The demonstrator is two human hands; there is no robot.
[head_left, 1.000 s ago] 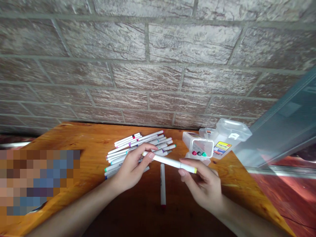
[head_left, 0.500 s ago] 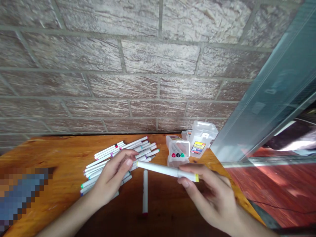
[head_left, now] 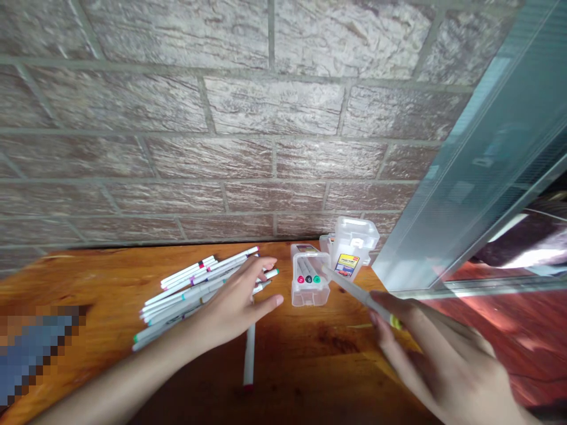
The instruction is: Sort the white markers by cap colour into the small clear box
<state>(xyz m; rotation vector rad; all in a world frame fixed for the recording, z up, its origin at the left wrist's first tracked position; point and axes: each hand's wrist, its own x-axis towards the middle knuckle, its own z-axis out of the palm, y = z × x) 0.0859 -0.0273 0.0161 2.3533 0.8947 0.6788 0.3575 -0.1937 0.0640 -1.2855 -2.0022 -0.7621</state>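
My right hand (head_left: 429,342) grips a white marker (head_left: 354,290) with a yellow end between thumb and fingers. The marker's far tip points at the right side of a clear plastic marker case (head_left: 310,298), which lies open toward me. Inside that case are three markers (head_left: 309,278) with red, black and green ends. My left hand (head_left: 243,292) is open, thumb and fingers apart, left of the case and over the right part of a pile of white markers (head_left: 186,295). It partly hides the pile. A single marker (head_left: 249,357) with a red end lies below the left hand.
Behind the case stands another clear case (head_left: 352,251) with a yellow and blue label. A brick wall (head_left: 274,159) rises along the back of the wooden table (head_left: 310,366). A metal frame (head_left: 447,171) stands to the right, and a blurred patch (head_left: 35,354) covers the left.
My left hand has let go of the marker's end and moved right, toward the case. My right hand has moved right with the marker, whose tip now reaches the case.
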